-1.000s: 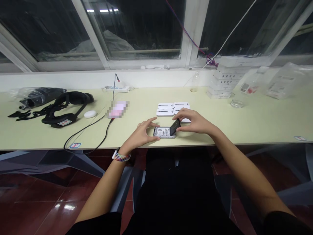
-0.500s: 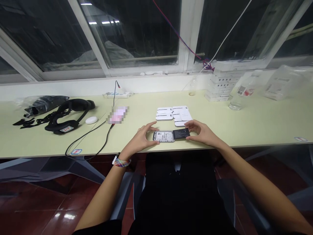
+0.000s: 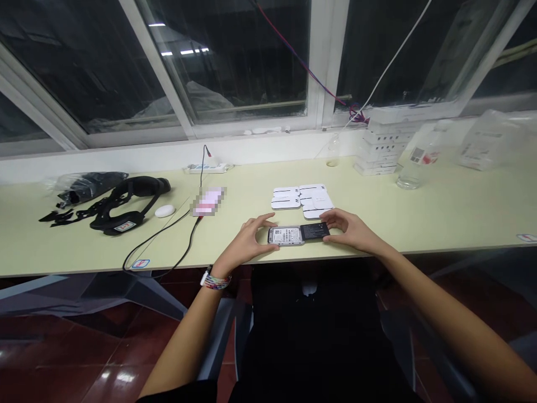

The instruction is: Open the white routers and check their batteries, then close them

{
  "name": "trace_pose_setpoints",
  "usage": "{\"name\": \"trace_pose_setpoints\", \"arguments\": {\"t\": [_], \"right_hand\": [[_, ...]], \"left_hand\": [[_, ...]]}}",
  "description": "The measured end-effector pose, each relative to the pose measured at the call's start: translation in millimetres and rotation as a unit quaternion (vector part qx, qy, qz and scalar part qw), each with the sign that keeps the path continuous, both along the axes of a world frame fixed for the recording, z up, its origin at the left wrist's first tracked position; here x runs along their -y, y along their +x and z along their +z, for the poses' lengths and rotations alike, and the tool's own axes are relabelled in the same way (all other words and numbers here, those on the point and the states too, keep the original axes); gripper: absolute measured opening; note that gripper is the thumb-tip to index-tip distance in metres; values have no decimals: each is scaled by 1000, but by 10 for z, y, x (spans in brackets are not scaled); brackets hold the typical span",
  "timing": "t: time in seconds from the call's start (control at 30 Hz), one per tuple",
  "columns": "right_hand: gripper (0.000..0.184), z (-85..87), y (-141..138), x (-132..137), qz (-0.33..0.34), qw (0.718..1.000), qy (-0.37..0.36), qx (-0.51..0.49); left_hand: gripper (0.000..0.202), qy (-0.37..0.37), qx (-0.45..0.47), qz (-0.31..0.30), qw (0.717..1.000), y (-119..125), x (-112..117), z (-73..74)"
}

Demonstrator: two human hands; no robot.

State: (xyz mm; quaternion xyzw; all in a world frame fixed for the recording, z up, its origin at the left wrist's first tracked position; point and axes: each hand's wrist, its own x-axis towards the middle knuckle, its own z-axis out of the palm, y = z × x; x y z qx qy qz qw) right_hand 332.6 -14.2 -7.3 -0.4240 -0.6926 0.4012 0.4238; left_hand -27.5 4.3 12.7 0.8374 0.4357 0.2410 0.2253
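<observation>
A small silver device with a printed label lies near the front edge of the pale green table. My left hand grips its left end between thumb and fingers. A flat black battery lies against the device's right end, and my right hand pinches it between thumb and fingers. Just behind them sit several white covers.
A black head strap, a white oval case, a pink blurred item with black cables, and a power strip lie at left. Stacked white boxes, a glass and clear bags stand at back right.
The black battery, tilted up over the device a second ago, has come out and now lies flat beside its right end. Both hands keep their hold.
</observation>
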Motion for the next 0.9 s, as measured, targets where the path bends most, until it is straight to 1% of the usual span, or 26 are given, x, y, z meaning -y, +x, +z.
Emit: {"name": "trace_pose_setpoints", "arguments": {"t": [0.43, 0.67, 0.9], "right_hand": [[60, -9, 14, -18, 5, 1000, 2, -13], [63, -28, 23, -42, 5, 999, -3, -32], [62, -14, 28, -27, 5, 1000, 4, -22]], "left_hand": [[84, 15, -7, -2, 1000, 12, -23, -16], [84, 27, -12, -3, 1000, 19, -38, -23], [83, 25, -11, -3, 1000, 28, -32, -15]]}}
